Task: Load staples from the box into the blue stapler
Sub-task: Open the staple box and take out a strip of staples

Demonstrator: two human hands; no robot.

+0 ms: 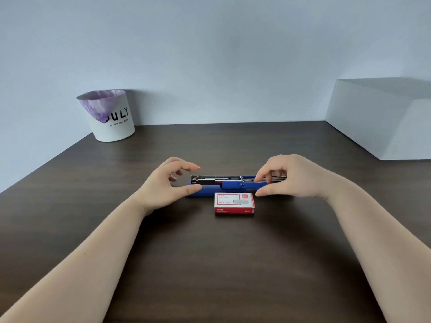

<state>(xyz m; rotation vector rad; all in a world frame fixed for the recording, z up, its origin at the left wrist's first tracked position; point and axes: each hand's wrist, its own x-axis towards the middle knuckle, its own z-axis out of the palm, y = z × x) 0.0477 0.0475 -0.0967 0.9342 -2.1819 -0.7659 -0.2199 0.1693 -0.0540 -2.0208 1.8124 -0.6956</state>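
The blue stapler (229,185) lies sideways across the middle of the dark wooden table (210,264), swung fully flat so its metal staple channel shows on the left half. A red and white staple box (234,203) lies closed just in front of it. My left hand (166,185) hovers at the stapler's left end, thumb and fingers spread, holding nothing. My right hand (289,177) covers the stapler's right end, fingertips touching the opened top arm, thumb low by the base.
A white bin (112,117) with a purple liner stands at the table's back left corner against the wall. A pale box-shaped block (382,122) occupies the back right corner.
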